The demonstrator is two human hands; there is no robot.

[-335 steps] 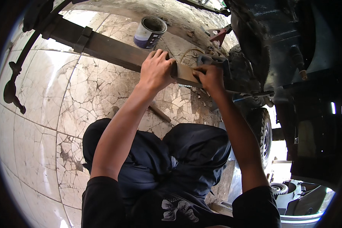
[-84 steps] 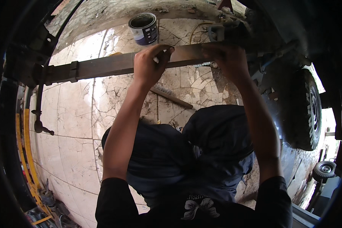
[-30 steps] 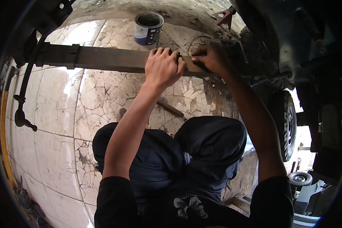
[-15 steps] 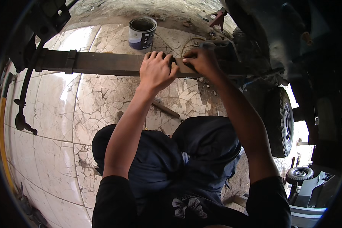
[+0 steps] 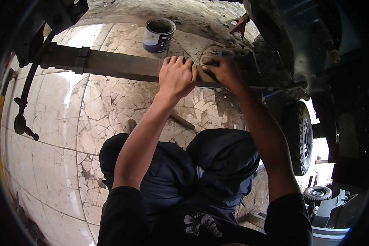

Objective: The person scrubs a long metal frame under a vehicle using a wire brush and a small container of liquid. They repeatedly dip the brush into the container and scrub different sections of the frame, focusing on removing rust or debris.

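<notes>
A dark steel leaf spring [image 5: 123, 66] runs across in front of me, with a clamp [image 5: 81, 60] around its left part. My left hand [image 5: 177, 78] is laid over the middle of the spring, its fingers curled over the far edge. Just to the right, my right hand [image 5: 223, 71] is bent down at the spring's top face. Its thumb and forefinger are drawn together there, and whatever they hold is too small or hidden to make out. The other fingers of that hand are curled in and in shadow.
An open paint can [image 5: 159, 36] stands beyond the spring. A bar-like tool [image 5: 182, 121] lies on the cracked tile floor [image 5: 110, 106] below. Vehicle parts hang at left and right, with a tyre [image 5: 301, 139] on the right. A red jack stand [image 5: 238, 25] is at the back.
The view has turned slightly, so the spring, can and both hands appear a little further right. Both hands keep nearly the same places on the spring.
</notes>
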